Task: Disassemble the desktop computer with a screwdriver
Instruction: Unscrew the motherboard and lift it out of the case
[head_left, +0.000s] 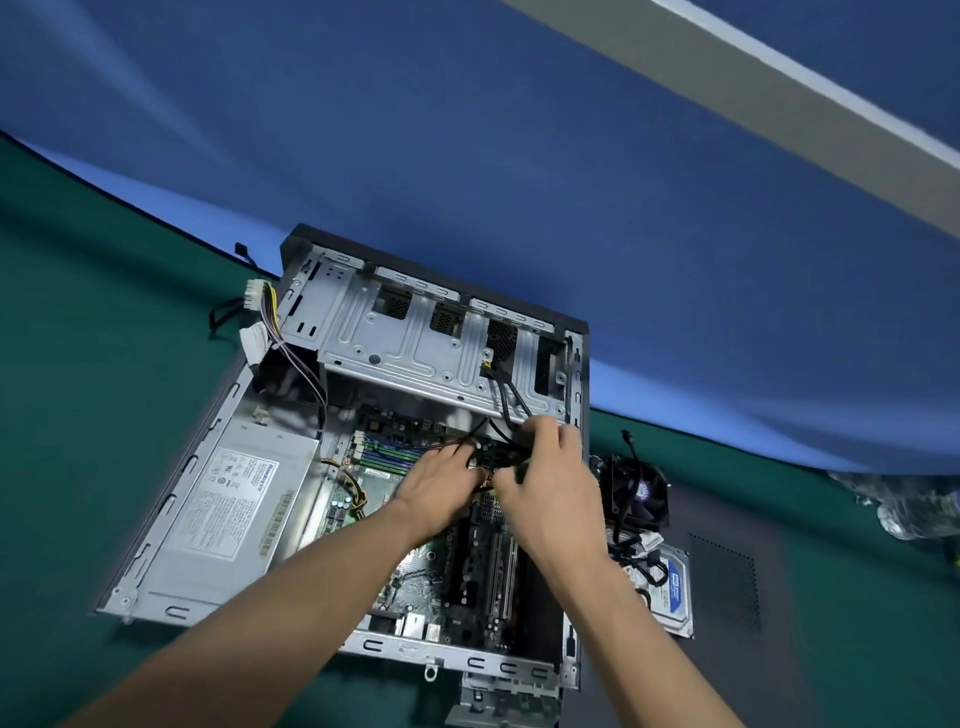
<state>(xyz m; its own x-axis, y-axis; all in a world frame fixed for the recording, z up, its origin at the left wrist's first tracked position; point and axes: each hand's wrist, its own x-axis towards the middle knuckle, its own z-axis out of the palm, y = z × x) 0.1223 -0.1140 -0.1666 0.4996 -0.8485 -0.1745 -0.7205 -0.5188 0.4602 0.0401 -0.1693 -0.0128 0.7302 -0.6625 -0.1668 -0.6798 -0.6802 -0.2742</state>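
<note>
Both hands meet over the open computer case (218, 499), at its far right corner just below the drive cage (436, 353). The right hand (553, 491) has its fingers curled down around a small black part with cables (496, 457) — whether it is a connector or a bracket cannot be told. The left hand (441, 486) reaches in beside it, fingers bent toward the same black part and touching it; how firmly it grips is hidden by the right hand. Thin black wires (511, 400) run from the part up to the drive cage.

Under the hands lies the motherboard (441, 577), flat in the case, with its green memory sticks (389, 454) just left of the left hand's fingers. The grey power supply (228, 514) fills the left side of the case, and its bundle of coloured wires ends in a white plug (254, 299) hanging out over the case's far left corner.

Right of the case, on the green table cover (78, 364), a black cooling fan (639, 491) sits just beside the case wall, and a hard drive (670, 592) with a blue label lies nearer the person — loose black cables on top of it. A dark perforated side panel (727, 582) lies flat beyond the drive. No screwdriver shows anywhere in view.
</note>
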